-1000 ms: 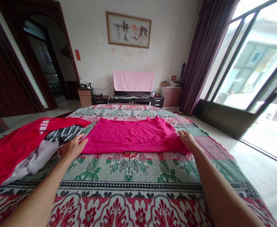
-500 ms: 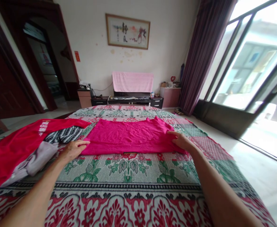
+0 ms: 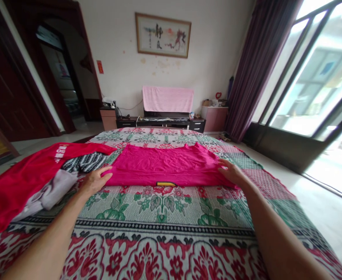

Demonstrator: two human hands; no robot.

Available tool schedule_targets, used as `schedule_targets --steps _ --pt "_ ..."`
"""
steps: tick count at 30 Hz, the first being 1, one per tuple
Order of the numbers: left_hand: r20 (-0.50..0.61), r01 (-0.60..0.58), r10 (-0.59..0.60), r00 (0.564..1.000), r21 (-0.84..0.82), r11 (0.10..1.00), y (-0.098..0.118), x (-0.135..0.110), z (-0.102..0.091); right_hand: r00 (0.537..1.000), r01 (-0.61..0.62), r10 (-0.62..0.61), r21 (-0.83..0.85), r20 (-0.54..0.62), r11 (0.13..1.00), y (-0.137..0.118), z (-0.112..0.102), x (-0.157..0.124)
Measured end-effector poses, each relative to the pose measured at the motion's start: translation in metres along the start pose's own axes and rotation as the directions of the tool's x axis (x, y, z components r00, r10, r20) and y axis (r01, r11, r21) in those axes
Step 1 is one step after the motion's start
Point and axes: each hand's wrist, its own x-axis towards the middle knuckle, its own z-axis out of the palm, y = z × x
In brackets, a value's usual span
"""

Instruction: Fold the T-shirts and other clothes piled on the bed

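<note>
Far left: a red garment (image 3: 25,175) with white lettering lies on the patterned cover (image 3: 124,202). Along its right side, a pale lilac cloth (image 3: 56,190) and a black-and-white cloth (image 3: 91,161) project from beneath it.

Next: the left hand (image 3: 96,181) is positioned at the left edge of the magenta garment (image 3: 165,165). The thumb and fingers are slightly parted; whether fabric is gripped between them cannot be determined.

Centre: the magenta garment lies on the cover as a wide, low panel between the two hands. Its surface is wrinkled, chiefly in the upper part. A yellow patch with a dark border (image 3: 165,184) (partly visible) is located at the middle of the near edge. Behind the cover, a pink cloth (image 3: 168,99) hangs below a framed picture (image 3: 163,35).

Right: the right hand (image 3: 231,172) is positioned at the garment's right edge, fingers bent and partly spread. Its hold on the fabric cannot be confirmed. Farther right: a purple curtain (image 3: 255,66) hangs beside glazed door panels (image 3: 299,77).
</note>
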Motion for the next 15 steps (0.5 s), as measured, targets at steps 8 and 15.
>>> schedule_targets --steps 8,15 --pt "0.104 0.057 -0.040 0.994 -0.161 0.985 -0.008 0.000 -0.007 0.932 -0.279 0.281 -0.039 0.229 0.959 -0.001 -0.038 -0.009" --pt "0.056 0.046 -0.042 0.998 -0.074 0.996 -0.024 0.007 -0.003 0.925 -0.179 0.224 -0.168 0.307 0.969 -0.014 -0.040 -0.005"
